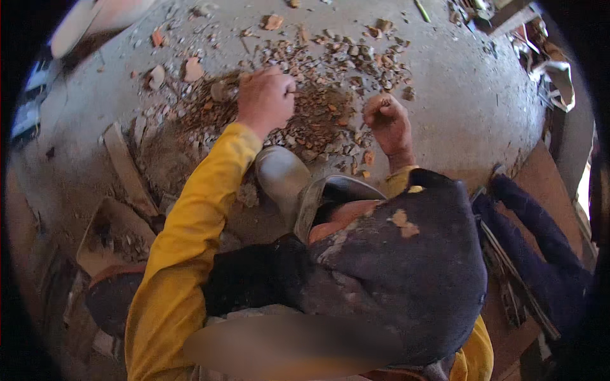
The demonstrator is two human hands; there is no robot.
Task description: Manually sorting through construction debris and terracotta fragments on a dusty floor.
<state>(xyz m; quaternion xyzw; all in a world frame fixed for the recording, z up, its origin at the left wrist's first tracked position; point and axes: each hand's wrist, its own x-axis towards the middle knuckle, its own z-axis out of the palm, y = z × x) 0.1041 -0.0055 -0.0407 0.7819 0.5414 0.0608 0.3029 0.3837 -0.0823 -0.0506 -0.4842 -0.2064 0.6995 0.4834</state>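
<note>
Left hand (265, 100): back uppermost, fingers curled under in a rounded fist, over the rubble (318, 114); cannot tell whether it grips anything or touches the pile. Right hand (389, 122): fingers bent inward, narrow, near the right edge of the rubble; contents cannot be told.

Rubble lies ahead of the person, in a loose, irregular spread: angular grey chips, orange-red fragments, and finer brown, crumbly material toward the middle. Larger flat-faced pieces sit at its left side, including a pale orange chunk (193, 70). Beneath is a smooth, dusty grey floor (470, 114).

Yellow sleeve (197, 216): soft fabric, creased, smudged near the cuff. Boot (279, 174): pale, rounded toe, close to the rubble's near edge. Dark trouser leg (406, 267): matt cloth with light, flaky patches. Left of these, a straight, narrow plank (127, 168), dusty.
</note>
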